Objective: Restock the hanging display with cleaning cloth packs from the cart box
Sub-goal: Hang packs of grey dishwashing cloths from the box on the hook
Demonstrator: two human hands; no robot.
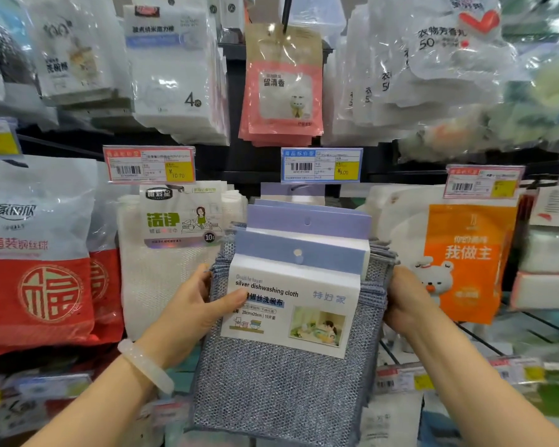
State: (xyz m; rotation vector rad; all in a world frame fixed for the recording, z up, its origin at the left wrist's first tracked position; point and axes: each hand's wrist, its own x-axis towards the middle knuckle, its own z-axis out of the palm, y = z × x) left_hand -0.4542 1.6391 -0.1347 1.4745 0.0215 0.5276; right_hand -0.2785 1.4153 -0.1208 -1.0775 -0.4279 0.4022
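I hold a stack of silver dishwashing cloth packs (pixel 281 375) in front of the hanging display: grey-blue mesh cloth with a white and lilac header card. My left hand (pixel 191 304) grips the stack's left edge, thumb across the front label. My right hand (pixel 407 301) grips the right edge. A second lilac header card (pixel 307 217) stands just behind the front one, both with a hang hole. Behind them one more lilac card hangs below the blue price tag (pixel 321 165). The hook itself is hidden. No cart box is in view.
White cloth packs (pixel 171 253) hang to the left, beside red and white steel-wool bags (pixel 36 259). An orange bear pack (pixel 465 262) hangs right. Pink sachets (pixel 283 88) and white packs fill the upper row. A wire shelf (pixel 484 337) lies lower right.
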